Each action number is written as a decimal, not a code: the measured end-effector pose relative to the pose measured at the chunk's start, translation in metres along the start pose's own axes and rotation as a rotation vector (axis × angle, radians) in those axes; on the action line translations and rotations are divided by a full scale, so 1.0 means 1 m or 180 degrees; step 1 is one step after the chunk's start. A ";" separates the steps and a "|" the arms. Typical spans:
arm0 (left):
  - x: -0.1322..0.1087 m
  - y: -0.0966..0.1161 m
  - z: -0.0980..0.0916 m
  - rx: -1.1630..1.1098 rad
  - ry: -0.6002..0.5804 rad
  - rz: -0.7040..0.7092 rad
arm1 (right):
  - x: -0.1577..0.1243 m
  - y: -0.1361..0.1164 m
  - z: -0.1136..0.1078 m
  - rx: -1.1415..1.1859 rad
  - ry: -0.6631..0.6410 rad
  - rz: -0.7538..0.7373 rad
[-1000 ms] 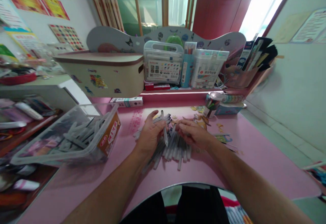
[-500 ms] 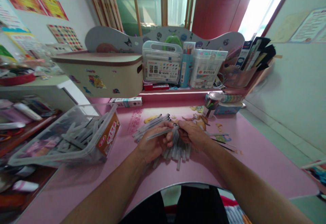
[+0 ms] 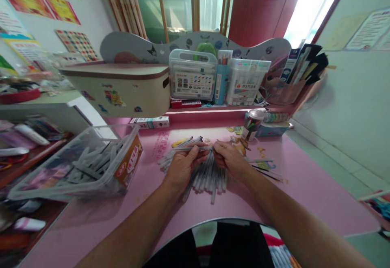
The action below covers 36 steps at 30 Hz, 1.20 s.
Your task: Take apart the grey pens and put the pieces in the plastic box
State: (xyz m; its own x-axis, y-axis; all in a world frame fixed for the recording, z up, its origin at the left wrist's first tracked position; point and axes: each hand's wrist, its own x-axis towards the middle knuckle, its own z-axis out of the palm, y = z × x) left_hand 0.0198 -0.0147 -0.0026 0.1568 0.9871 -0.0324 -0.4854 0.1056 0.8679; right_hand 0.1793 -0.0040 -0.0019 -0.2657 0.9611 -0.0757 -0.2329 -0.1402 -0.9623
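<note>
i read left hand [image 3: 183, 166], right hand [image 3: 230, 160] both clamped on pen [image 3: 190, 148] over pile [image 3: 210, 177]; loose pinch could drop it, scattering pile.

Pen [image 3: 195, 148] lying level above a pile [image 3: 210, 176] of pens.
The slim grey pen is sitting nearly horizontal, with the left hand [image 3: 183, 166] and right hand [image 3: 229, 160] each gripping an end. The pile of grey-white pens is lying fanned on the pink desk [image 3: 274, 203], just beneath it.
</note>
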 end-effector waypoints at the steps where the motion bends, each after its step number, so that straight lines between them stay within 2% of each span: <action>1: 0.000 0.000 0.000 -0.0033 0.0005 0.0013 | 0.000 -0.001 0.000 0.0038 -0.0038 -0.0006; 6: 0.000 -0.002 0.000 -0.0022 -0.0050 0.0017 | -0.002 -0.007 -0.002 0.0190 -0.0093 0.0024; 11: 0.000 -0.002 -0.001 0.0047 0.0003 0.0073 | -0.003 -0.005 -0.003 -0.0263 0.0018 0.0143; 14: 0.001 -0.002 -0.001 0.0072 0.0054 0.0066 | -0.002 -0.002 -0.002 -0.0421 -0.0102 0.0160; 22: 0.000 0.000 -0.001 0.0031 0.0066 0.0126 | -0.006 -0.008 0.000 0.0055 -0.0239 0.0095; 30: -0.001 0.000 0.000 0.0095 0.0134 0.0120 | -0.004 -0.003 0.000 -0.0239 -0.0148 0.0232; 36: -0.001 0.003 0.000 0.0088 0.0104 0.0178 | -0.007 -0.008 0.002 0.0019 -0.0237 0.0092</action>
State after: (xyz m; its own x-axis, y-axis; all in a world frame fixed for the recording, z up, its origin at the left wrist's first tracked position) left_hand 0.0182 -0.0159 0.0000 0.1015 0.9948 0.0008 -0.4687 0.0471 0.8821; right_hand 0.1810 -0.0102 0.0067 -0.3413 0.9362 -0.0836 -0.2295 -0.1692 -0.9585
